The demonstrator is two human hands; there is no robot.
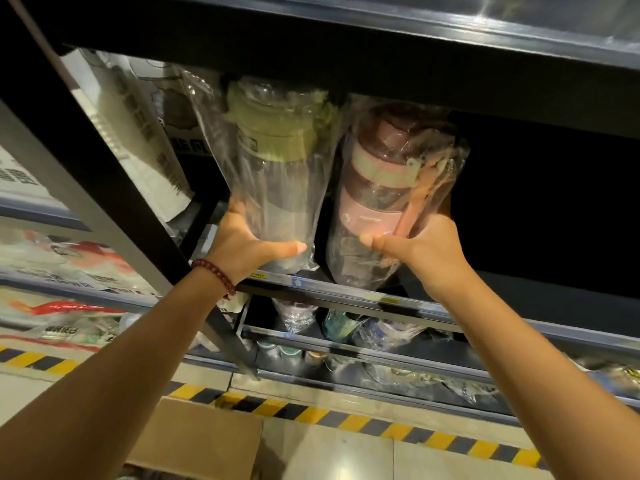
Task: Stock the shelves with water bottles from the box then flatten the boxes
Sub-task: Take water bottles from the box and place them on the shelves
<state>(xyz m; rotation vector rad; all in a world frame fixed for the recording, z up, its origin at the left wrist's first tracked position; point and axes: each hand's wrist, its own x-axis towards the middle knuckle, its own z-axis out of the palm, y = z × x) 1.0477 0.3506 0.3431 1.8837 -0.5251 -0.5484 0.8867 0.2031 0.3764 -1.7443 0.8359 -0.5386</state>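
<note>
- Head view, centre of frame: left hand (pixel 244 242) grips the green-lidded bottle (pixel 273 174), which stands on the shelf (pixel 346 292).
- Beside it, right hand (pixel 426 245) grips the pink-lidded bottle (pixel 381 202).
- Bottom left: cardboard box (pixel 204 441) on the floor.

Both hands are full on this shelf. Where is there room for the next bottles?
Free: the dark stretch of shelf right of the pink-lidded bagged bottle gripped by the right hand. Crowded: left of the green-lidded bagged bottle in the left hand, where white printed packages fill the shelf.
</note>
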